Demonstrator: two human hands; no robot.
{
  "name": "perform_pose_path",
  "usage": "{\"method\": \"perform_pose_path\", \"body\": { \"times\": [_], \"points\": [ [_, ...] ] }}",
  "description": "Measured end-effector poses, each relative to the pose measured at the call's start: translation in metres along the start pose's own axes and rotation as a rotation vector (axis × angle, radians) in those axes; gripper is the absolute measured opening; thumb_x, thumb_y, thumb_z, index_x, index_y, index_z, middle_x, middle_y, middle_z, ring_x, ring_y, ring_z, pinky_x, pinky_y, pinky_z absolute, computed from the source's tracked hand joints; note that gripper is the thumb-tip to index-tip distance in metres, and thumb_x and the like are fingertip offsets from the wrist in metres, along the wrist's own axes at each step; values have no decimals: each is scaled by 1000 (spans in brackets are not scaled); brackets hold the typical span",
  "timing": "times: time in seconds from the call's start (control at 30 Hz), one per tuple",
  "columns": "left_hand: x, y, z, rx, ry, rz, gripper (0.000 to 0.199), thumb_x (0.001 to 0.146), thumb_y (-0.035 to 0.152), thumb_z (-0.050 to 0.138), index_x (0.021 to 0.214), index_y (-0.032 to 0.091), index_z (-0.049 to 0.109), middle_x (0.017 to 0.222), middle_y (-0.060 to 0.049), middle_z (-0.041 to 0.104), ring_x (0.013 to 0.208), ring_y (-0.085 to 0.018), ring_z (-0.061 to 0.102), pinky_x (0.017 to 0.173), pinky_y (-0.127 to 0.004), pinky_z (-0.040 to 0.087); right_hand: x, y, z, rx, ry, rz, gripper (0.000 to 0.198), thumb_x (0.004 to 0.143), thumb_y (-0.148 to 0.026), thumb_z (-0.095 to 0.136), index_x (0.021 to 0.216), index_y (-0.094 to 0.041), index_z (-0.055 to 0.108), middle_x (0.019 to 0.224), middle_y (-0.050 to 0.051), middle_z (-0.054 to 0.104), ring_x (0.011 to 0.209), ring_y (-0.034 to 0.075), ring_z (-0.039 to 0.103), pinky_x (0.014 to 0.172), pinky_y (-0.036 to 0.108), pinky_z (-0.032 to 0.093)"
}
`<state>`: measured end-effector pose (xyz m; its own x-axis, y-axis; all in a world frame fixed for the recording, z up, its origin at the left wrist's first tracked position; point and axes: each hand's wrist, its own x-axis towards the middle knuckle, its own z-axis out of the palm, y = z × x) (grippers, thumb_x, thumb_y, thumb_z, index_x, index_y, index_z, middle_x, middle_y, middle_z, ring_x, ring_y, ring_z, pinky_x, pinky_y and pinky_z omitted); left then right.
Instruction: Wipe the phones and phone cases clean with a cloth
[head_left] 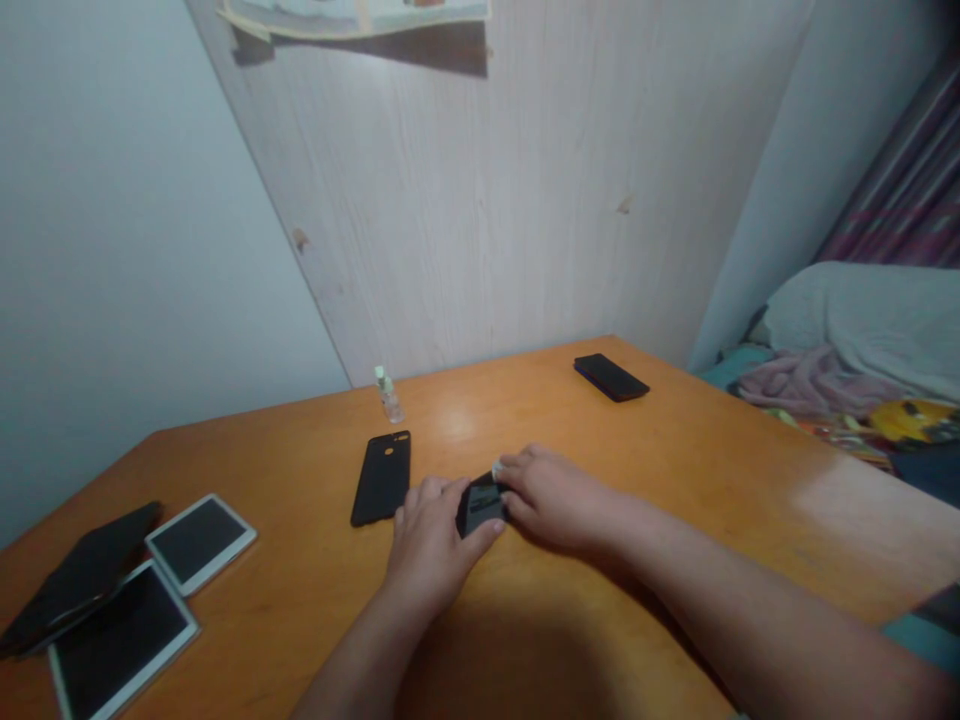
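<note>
A black smartphone lies on the table between my two hands, its glossy screen up and catching reflections. My left hand grips it by the left side, thumb on the near edge and fingers along the far left. Over the phone's right side, my right hand presses down with bent fingers. From under those fingertips pokes a small white cloth or tissue, mostly hidden. Just left of the phone rests a black phone case with a camera cutout. Behind the case stands a small clear bottle with a pale cap.
On the orange-brown wooden table, two white-framed tablets and a dark folding cover lie at left. Another dark phone or wallet-like case sits far right. A wall closes the back; bedding is beyond the right edge.
</note>
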<state>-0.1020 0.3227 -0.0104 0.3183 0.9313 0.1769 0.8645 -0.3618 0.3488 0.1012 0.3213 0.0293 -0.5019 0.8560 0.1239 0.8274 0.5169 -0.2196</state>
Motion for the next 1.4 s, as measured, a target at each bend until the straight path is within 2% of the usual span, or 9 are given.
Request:
{"method": "perform_pose_path", "body": {
  "times": [0.07,0.13,0.3,0.53,0.73,0.93,1.17,1.33,1.4],
  "points": [
    [-1,0,0,8,2,-1,52,85,59,59,128,29,60,115,-7,60,108,-28,53,85,-35,38,-5,-12,0,-8,-22,-90,36,98,-33,43,114,-14,69,116,14,68,107,27,58,98,39,41],
    [-1,0,0,11,-1,-1,53,85,60,59,128,29,60,115,-7,60,108,-29,53,85,-35,38,-6,-13,1,-5,-35,-83,42,101,-40,39,119,-14,67,124,16,66,116,29,56,101,41,40],
    [0,2,-1,9,1,-6,54,84,61,60,127,28,61,114,-7,61,108,-29,53,86,-35,39,-1,4,4,-43,-18,183,48,103,-41,33,123,-11,65,125,20,65,116,31,60,102,44,41],
    [0,-1,1,11,-8,-9,52,85,54,60,130,29,59,117,-7,59,108,-28,52,85,-36,39,-7,-19,7,79,-40,-89,59,103,-50,29,132,-9,60,133,19,61,127,30,54,112,44,34],
    [0,2,-1,7,-3,-10,55,84,62,59,127,28,60,114,-7,60,109,-29,52,87,-36,39,-2,-3,10,7,9,221,60,102,-50,33,136,-6,58,141,24,54,131,35,50,111,48,36],
    [0,1,-2,22,-27,-12,49,85,50,60,129,29,59,118,-8,59,111,-29,52,86,-36,40,-5,-20,11,118,-44,-39,59,102,-52,32,137,-12,58,141,18,57,134,29,48,117,45,28],
    [-1,3,-2,22,-3,-11,55,84,61,60,127,27,61,116,-8,60,111,-29,53,88,-37,40,1,4,13,-7,9,262,63,102,-52,33,137,-5,56,143,25,52,134,37,47,114,50,31],
    [-1,1,0,23,-10,1,47,86,50,59,128,28,60,115,-8,60,107,-29,53,86,-36,40,-4,-17,14,85,-44,-16,64,101,-52,34,142,-6,52,146,23,50,138,33,43,117,46,28],
    [-1,2,0,24,-7,0,47,87,51,58,127,28,60,115,-8,60,107,-29,53,86,-37,40,-6,-19,11,103,-56,-34,62,102,-51,32,141,-8,53,145,21,52,136,31,46,117,45,29]
  ]
}}
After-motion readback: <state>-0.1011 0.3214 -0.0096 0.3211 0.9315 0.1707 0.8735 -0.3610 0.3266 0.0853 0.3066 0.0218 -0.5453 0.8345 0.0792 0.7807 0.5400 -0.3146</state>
